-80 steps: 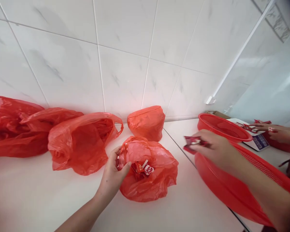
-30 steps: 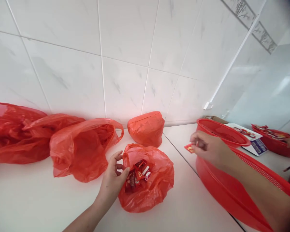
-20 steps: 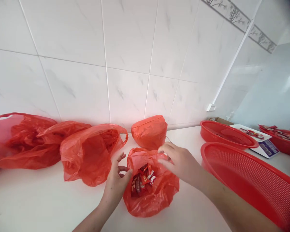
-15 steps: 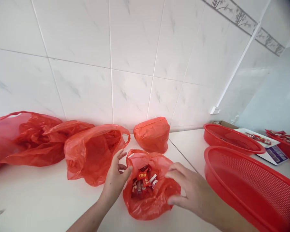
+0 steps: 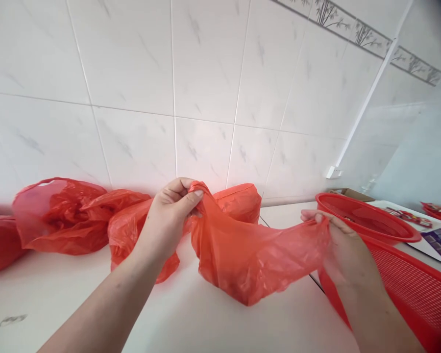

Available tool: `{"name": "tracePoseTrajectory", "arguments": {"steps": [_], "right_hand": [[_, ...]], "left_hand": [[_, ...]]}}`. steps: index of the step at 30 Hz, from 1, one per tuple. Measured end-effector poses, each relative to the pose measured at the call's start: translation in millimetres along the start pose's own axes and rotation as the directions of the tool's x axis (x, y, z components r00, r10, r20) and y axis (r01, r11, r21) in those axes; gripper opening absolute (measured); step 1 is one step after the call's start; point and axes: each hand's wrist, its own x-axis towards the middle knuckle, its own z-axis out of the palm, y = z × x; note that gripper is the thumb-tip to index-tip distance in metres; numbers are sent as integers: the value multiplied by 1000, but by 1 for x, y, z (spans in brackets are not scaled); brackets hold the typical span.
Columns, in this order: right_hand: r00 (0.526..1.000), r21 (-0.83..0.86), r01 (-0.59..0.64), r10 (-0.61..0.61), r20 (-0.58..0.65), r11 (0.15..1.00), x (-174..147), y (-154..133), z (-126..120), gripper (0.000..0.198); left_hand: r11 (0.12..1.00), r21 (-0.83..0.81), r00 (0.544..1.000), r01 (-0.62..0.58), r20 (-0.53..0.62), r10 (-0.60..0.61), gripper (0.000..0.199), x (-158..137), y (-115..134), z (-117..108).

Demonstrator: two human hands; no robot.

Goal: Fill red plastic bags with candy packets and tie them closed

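Thin red plastic bag, stretched sideways between the person's two hands, out in front of the body above the worktop. Film is glossy, creased, see-through in places: deeper orange-red toward the left, paler and pinkish toward the right, where it's pulled taut. Top edge dips in a loose curve; the underside sags to a blunt point near the middle. Can't tell whether that low point touches the worktop. Inside of the bag hidden from here.

Left hand higher up, thumb and fingers pinched closed on a bunched corner. Right hand lower, fingers closed on the opposite end, the film partly veiling them.

Right behind the held bag, a plump closed red bag sits near the tiled wall, partly covered. To the left along the wall: a crumpled red bag half blocked by the left arm, a looser handled bag, then another red bag at the edge of view.

On the right: big mesh-sided red basket beside the right forearm, shallow oval red basket behind it, white scale carrying small wrapped packets, cardboard box farther back.
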Motion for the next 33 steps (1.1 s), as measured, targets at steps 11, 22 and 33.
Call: {"name": "tracePoseTrajectory", "arguments": {"steps": [11, 22, 33], "right_hand": [[762, -36, -24, 42, 646, 999, -50, 1, 70, 34], [695, -334, -14, 250, 674, 942, -48, 17, 90, 5], [548, -139, -77, 159, 821, 987, -31, 36, 70, 40]], "left_hand": [[969, 246, 936, -35, 349, -54, 3, -32, -2, 26], [669, 571, 842, -476, 516, 157, 34, -46, -40, 17], [869, 483, 985, -110, 169, 31, 16, -36, -83, 15]]}}
